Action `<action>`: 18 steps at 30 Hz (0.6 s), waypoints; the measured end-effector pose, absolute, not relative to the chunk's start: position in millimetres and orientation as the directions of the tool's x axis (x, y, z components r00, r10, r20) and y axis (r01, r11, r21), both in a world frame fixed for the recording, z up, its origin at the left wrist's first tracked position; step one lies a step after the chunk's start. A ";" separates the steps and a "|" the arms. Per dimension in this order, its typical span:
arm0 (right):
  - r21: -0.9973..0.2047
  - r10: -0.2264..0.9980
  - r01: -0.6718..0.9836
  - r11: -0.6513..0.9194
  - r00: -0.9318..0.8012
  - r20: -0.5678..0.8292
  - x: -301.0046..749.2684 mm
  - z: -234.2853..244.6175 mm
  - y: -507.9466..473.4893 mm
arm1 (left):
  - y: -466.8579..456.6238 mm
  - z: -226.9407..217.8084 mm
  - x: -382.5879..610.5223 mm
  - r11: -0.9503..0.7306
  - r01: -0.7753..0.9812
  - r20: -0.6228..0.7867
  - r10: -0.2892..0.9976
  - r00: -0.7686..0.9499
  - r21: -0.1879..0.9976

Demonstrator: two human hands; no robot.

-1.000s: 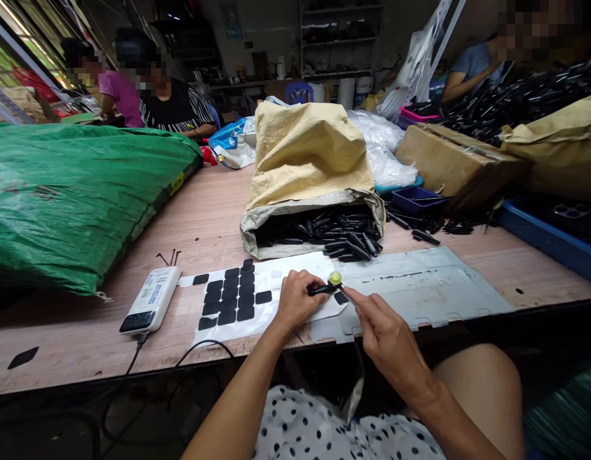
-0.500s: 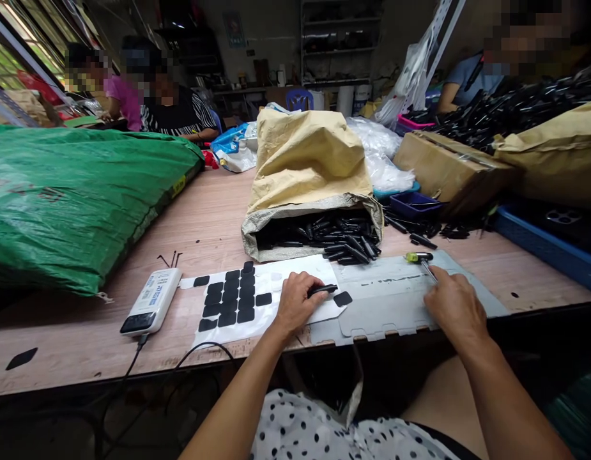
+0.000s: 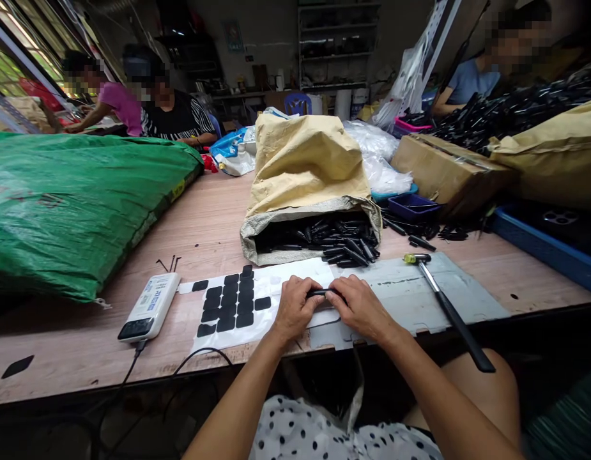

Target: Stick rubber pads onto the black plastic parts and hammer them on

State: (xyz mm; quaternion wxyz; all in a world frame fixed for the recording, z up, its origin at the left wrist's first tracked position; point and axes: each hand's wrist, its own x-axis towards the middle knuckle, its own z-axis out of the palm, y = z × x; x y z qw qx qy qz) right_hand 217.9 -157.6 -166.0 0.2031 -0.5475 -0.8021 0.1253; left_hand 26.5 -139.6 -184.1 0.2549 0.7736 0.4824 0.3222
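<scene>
My left hand [image 3: 296,304] and my right hand [image 3: 360,303] are closed on the two ends of one slim black plastic piece [image 3: 320,292], whose exact kind I cannot make out. They hold it over the seam between a white sheet [image 3: 264,281] and a grey board [image 3: 391,294]. Several black rounded-square stickers [image 3: 229,298] lie on the sheet, left of my left hand. A hammer [image 3: 441,297] with a yellow-tipped head rests on the board to the right, its black handle sticking out past the table edge.
Black pieces [image 3: 353,246] spill from a yellow sack [image 3: 309,160] ahead. On the left are a white power bank [image 3: 150,306] with a cable and a big green sack [image 3: 79,211]. A cardboard box [image 3: 455,169] and blue tray [image 3: 549,243] stand right. Several people sit beyond.
My right hand has let go of the hammer, now lying on the board, and moved left to grip the black piece's other end. My left hand has stayed nearly in place.
</scene>
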 end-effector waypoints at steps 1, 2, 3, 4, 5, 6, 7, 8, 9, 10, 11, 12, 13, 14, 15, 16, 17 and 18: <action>-0.427 0.933 0.829 0.361 -0.315 0.177 216.1 -166.4 -157.6 | -140.0 -184.7 26.6 -0.405 0.587 0.265 0.912 0.314 0.701; -0.441 0.939 0.828 0.345 -0.304 0.164 215.1 -166.7 -157.7 | -140.5 -185.3 26.9 -0.409 0.595 0.280 0.912 0.301 0.692; -0.462 0.945 0.824 0.326 -0.289 0.151 214.6 -167.2 -157.5 | -141.1 -186.0 27.2 -0.417 0.605 0.296 0.909 0.293 0.679; -0.490 0.952 0.817 0.305 -0.274 0.136 214.1 -167.8 -157.2 | -141.6 -186.8 27.6 -0.428 0.616 0.313 0.904 0.291 0.662; -0.520 0.959 0.807 0.280 -0.256 0.120 213.3 -168.5 -156.6 | -142.1 -187.4 28.0 -0.440 0.625 0.330 0.898 0.292 0.645; -0.551 0.965 0.794 0.257 -0.239 0.105 212.1 -169.5 -156.0 | -142.5 -188.0 28.4 -0.452 0.630 0.345 0.892 0.293 0.632; -0.578 0.970 0.781 0.236 -0.222 0.096 210.4 -170.5 -155.2 | -142.9 -188.5 28.6 -0.462 0.632 0.358 0.886 0.295 0.622; -0.599 0.974 0.770 0.219 -0.206 0.091 208.4 -171.7 -154.5 | -143.1 -188.9 28.7 -0.470 0.631 0.370 0.881 0.294 0.617; -0.615 0.978 0.761 0.206 -0.189 0.093 206.3 -172.7 -153.8 | -143.4 -189.1 28.6 -0.474 0.630 0.379 0.878 0.291 0.615; -0.627 0.980 0.754 0.197 -0.174 0.099 204.4 -173.6 -153.2 | -143.6 -189.1 28.4 -0.475 0.627 0.386 0.877 0.285 0.617; -0.637 0.981 0.746 0.193 -0.163 0.107 203.0 -174.3 -152.7 | -143.8 -188.9 28.2 -0.474 0.626 0.391 0.877 0.278 0.619; -0.648 0.982 0.737 0.190 -0.155 0.112 202.4 -174.7 -152.2 | -143.9 -188.6 28.0 -0.472 0.627 0.395 0.878 0.271 0.620; -0.664 0.982 0.724 0.188 -0.152 0.112 202.9 -174.7 -151.7 | -144.1 -188.0 27.8 -0.469 0.629 0.396 0.879 0.266 0.620; -0.683 0.982 0.706 0.189 -0.156 0.110 204.5 -174.5 -151.2 | -144.2 -187.3 27.7 -0.465 0.632 0.393 0.881 0.263 0.620; -0.705 0.980 0.682 0.196 -0.170 0.107 207.0 -174.1 -150.8 | -144.3 -186.5 27.8 -0.460 0.634 0.387 0.884 0.262 0.622; -0.726 0.976 0.655 0.208 -0.192 0.106 210.3 -173.8 -150.4 | -144.4 -185.5 27.9 -0.452 0.634 0.375 0.889 0.262 0.627; -0.744 0.970 0.629 0.225 -0.217 0.110 213.9 -173.5 -150.3 | -144.5 -184.4 28.1 -0.443 0.633 0.359 0.895 0.266 0.635; -0.755 0.963 0.607 0.247 -0.243 0.120 217.5 -173.5 -150.3 | -144.5 -183.4 28.3 -0.433 0.630 0.340 0.901 0.270 0.645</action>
